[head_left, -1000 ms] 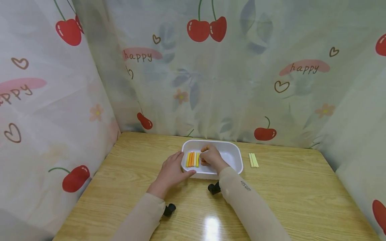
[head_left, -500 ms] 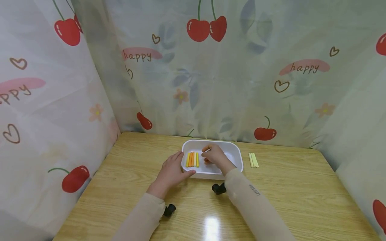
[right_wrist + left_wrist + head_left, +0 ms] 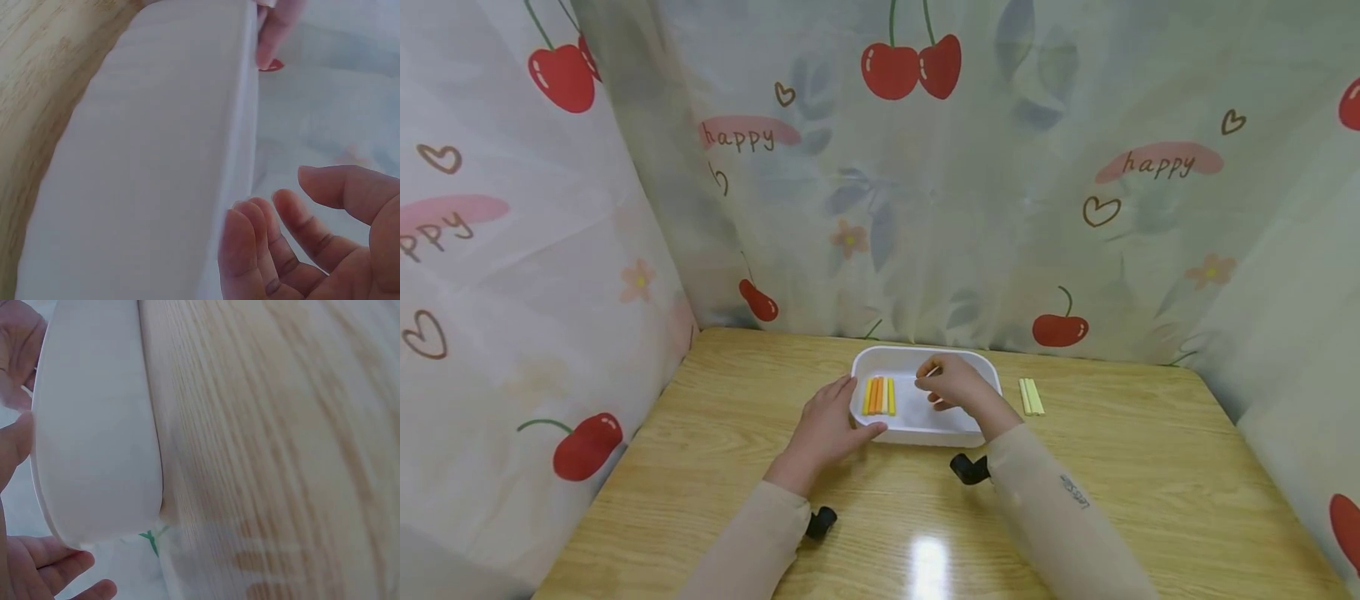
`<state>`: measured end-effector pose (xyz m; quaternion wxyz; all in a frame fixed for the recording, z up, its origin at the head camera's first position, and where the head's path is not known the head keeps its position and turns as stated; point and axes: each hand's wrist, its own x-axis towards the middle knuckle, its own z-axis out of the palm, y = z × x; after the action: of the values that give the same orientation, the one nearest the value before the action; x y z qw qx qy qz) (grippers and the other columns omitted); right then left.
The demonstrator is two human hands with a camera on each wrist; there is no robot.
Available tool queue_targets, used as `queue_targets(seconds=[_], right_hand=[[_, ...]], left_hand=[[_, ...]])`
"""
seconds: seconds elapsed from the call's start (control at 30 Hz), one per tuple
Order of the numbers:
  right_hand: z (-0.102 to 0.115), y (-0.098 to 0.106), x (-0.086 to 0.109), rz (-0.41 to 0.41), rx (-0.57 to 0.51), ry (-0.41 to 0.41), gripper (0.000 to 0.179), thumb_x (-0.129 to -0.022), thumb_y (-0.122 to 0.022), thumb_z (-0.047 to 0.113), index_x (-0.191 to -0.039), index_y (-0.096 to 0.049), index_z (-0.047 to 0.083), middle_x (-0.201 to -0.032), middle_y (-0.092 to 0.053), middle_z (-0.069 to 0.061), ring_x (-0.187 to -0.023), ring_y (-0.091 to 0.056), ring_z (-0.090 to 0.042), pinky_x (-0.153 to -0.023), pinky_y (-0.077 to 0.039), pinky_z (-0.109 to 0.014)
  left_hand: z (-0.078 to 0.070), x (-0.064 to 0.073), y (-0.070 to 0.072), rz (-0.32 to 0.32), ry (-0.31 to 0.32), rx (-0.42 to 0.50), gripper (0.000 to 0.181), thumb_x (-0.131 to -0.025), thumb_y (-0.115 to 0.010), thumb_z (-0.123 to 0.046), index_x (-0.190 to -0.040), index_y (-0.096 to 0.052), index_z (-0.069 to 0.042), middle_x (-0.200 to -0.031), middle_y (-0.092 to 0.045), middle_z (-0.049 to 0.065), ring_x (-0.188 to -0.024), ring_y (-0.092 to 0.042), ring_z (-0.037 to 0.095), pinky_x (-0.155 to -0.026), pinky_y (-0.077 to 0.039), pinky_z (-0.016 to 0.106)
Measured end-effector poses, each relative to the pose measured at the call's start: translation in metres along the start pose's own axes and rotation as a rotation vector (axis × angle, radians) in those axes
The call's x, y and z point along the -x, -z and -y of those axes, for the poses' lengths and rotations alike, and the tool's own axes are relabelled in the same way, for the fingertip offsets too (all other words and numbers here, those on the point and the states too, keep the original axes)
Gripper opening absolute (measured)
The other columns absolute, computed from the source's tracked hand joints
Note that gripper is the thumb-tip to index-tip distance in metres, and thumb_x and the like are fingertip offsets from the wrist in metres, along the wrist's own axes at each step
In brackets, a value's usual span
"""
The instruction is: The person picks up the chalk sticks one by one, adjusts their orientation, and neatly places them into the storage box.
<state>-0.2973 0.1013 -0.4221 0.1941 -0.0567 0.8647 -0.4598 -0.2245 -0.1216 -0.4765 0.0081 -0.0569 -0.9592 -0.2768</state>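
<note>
A white plastic tray (image 3: 917, 423) stands on the wooden table. Inside its left end lies a side-by-side row of chalk sticks (image 3: 878, 396) in yellow, orange and white. My left hand (image 3: 826, 425) holds the tray by its left corner, thumb on the front rim and fingers on the left rim. Over the right half of the tray hovers my right hand (image 3: 958, 385), with loosely bent fingers. In the right wrist view the thumb (image 3: 340, 186) stands apart from the fingers, and nothing shows between them.
To the right of the tray, a few pale yellow sticks (image 3: 1032, 397) lie together on the table (image 3: 1120, 467). Printed curtains (image 3: 925, 208) with cherries close off the back and sides. A black wrist camera (image 3: 970, 469) hangs below the right sleeve.
My right hand has moved right, away from the chalk row, and its fingers have loosened. My left hand and the tray stay in place.
</note>
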Motion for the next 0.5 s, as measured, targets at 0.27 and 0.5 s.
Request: queue_targets(seconds=[0.27, 0.5], right_hand=[[0.005, 0.015, 0.021, -0.002, 0.023, 0.085, 0.022, -0.098, -0.064, 0.014, -0.114, -0.064, -0.001, -0.111, -0.066, -0.021, -0.089, -0.066, -0.033, -0.070, -0.061, -0.036], [0.001, 0.031, 0.038, 0.007, -0.006, 0.113, 0.027, -0.100, -0.062, 0.014, -0.120, -0.060, -0.004, -0.116, -0.062, -0.022, -0.096, -0.065, -0.038, -0.075, -0.060, -0.039]], left_hand=[[0.001, 0.000, 0.001, -0.003, 0.000, 0.009, 0.098, -0.084, -0.072, -0.061, -0.156, -0.034, -0.006, -0.161, -0.033, 0.011, -0.146, -0.029, 0.034, -0.119, -0.022, 0.053], [0.001, 0.000, 0.000, 0.000, -0.006, 0.001, 0.099, -0.083, -0.071, -0.063, -0.156, -0.034, -0.007, -0.161, -0.033, 0.011, -0.146, -0.029, 0.034, -0.119, -0.023, 0.053]])
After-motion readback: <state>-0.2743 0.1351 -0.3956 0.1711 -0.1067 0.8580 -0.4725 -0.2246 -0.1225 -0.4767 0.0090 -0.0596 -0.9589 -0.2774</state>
